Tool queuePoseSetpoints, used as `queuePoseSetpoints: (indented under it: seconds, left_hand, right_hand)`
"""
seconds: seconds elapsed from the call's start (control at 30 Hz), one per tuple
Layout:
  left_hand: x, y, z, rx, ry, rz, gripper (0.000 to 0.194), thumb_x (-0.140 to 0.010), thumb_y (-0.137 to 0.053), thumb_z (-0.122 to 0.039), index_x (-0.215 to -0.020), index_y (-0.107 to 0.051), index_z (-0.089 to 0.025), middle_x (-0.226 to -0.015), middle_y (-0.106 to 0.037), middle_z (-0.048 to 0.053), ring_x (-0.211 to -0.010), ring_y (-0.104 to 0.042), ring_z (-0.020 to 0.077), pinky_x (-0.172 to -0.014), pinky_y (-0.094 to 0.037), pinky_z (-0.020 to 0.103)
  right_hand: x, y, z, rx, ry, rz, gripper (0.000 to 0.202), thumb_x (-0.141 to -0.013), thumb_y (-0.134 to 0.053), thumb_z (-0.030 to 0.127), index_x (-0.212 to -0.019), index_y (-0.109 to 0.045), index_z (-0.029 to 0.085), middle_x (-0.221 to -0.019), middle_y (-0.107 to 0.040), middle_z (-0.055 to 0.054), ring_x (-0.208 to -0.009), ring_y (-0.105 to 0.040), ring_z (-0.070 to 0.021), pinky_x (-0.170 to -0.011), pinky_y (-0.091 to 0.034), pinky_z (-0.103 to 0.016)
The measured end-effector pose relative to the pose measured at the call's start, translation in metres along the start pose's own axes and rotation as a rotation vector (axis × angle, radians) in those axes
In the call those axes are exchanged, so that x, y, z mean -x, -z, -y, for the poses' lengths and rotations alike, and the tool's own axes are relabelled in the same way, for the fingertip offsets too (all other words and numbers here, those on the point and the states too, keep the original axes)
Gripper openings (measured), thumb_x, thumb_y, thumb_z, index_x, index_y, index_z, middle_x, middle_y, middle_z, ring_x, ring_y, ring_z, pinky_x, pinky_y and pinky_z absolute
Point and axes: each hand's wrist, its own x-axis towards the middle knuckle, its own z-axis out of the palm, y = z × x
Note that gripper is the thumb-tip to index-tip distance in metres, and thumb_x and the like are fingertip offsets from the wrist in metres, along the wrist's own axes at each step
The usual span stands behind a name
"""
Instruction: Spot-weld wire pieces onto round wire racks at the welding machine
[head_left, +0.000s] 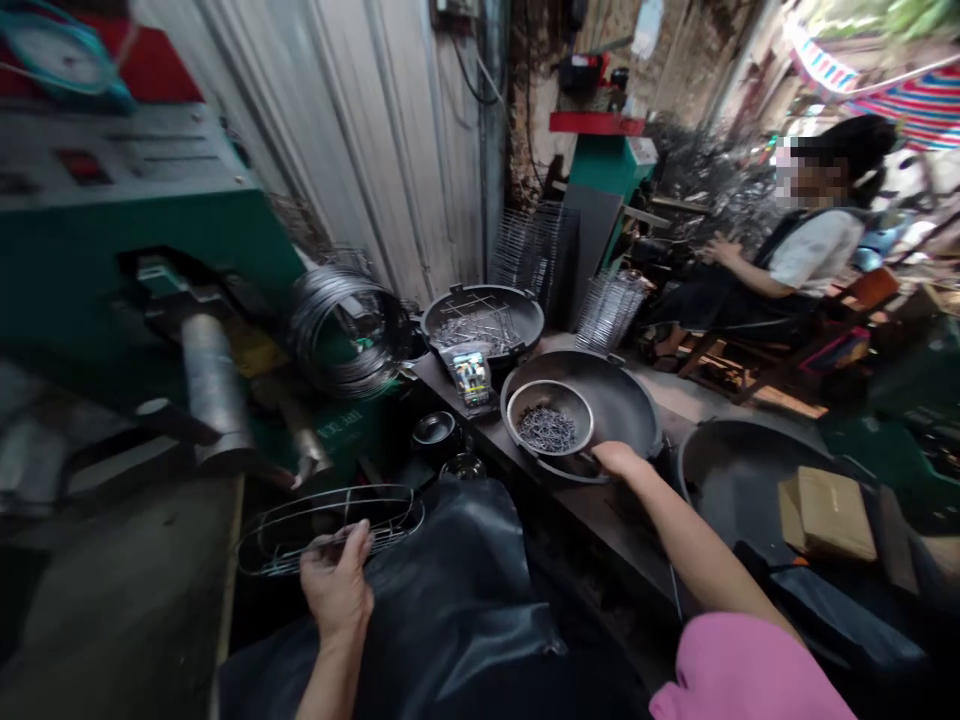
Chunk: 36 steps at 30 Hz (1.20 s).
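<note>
My left hand (337, 580), low at the left, is closed around the near edge of an oval wire rack (405, 490). The rack is held tilted above my dark apron (465, 580). With my right arm stretched forward, my right hand (616, 460) is closed at the lower right edge of a small metal bowl (587, 400). Its fingers are partly hidden there. Small bent metal pieces (547, 428) lie in the bowl, which sits within a large dark wok (630, 400).
Another dark wok (536, 320) holds metal rods and a wire grid. A phone-like screen (471, 375) stands before it. Coiled wire (307, 330) hangs beside the green machine (67, 270). Rightward are a cardboard box (832, 510) in a wok and a seated person (810, 250).
</note>
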Motion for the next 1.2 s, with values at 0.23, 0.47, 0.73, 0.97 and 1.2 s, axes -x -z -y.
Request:
queuePoseSetpoints:
  seconds: [0.23,0.47,0.73,0.97,1.2]
  left_hand:
    - [0.005,-0.009,0.009,0.067,-0.016,0.019,0.052,-0.047,-0.079,-0.032,-0.083,-0.043,-0.019,-0.077,-0.055,-0.002,-0.071,-0.057,0.0118,-0.066,-0.047,0.025]
    - [0.002,0.000,0.004,0.120,-0.045,0.000,0.049,-0.053,-0.078,-0.032,-0.085,-0.043,-0.020,-0.079,-0.055,-0.002,-0.075,-0.058,0.0125,-0.072,-0.048,0.028]
    - [-0.017,0.010,-0.004,0.195,-0.033,-0.016,0.049,-0.054,-0.078,-0.031,-0.086,-0.042,-0.020,-0.078,-0.056,-0.002,-0.074,-0.057,0.0118,-0.071,-0.047,0.026]
    - [-0.028,0.008,0.008,0.238,-0.019,-0.030,0.048,-0.056,-0.076,-0.031,-0.088,-0.042,-0.020,-0.082,-0.057,-0.001,-0.074,-0.058,0.0119,-0.074,-0.047,0.028]
    - [-0.033,0.001,0.011,0.327,0.047,-0.046,0.048,-0.057,-0.077,-0.030,-0.088,-0.042,-0.020,-0.079,-0.055,-0.002,-0.072,-0.057,0.0112,-0.068,-0.047,0.024]
  right_hand:
    - [0.009,0.010,0.089,-0.618,0.401,0.002,0.036,-0.071,-0.059,0.028,-0.106,-0.059,0.018,-0.083,-0.066,-0.005,-0.077,-0.061,-0.0199,-0.073,-0.047,-0.031]
    - [0.014,-0.015,0.271,-1.144,0.752,0.063,0.020,-0.074,-0.061,0.032,-0.089,-0.063,0.019,-0.083,-0.063,-0.003,-0.079,-0.059,-0.0169,-0.075,-0.047,-0.030]
    - [0.009,-0.031,0.334,-1.059,0.931,0.044,0.015,-0.070,-0.068,0.029,-0.083,-0.068,0.023,-0.092,-0.063,-0.004,-0.092,-0.057,-0.0192,-0.086,-0.043,-0.034]
    - [0.002,-0.031,0.349,-1.128,0.748,0.251,0.017,-0.067,-0.066,0.029,-0.081,-0.064,0.019,-0.076,-0.064,0.000,-0.075,-0.060,-0.0164,-0.074,-0.046,-0.030]
    - [-0.005,-0.040,0.356,-1.120,0.735,0.201,0.018,-0.068,-0.066,0.029,-0.082,-0.064,0.019,-0.077,-0.066,-0.001,-0.074,-0.060,-0.0169,-0.072,-0.047,-0.029]
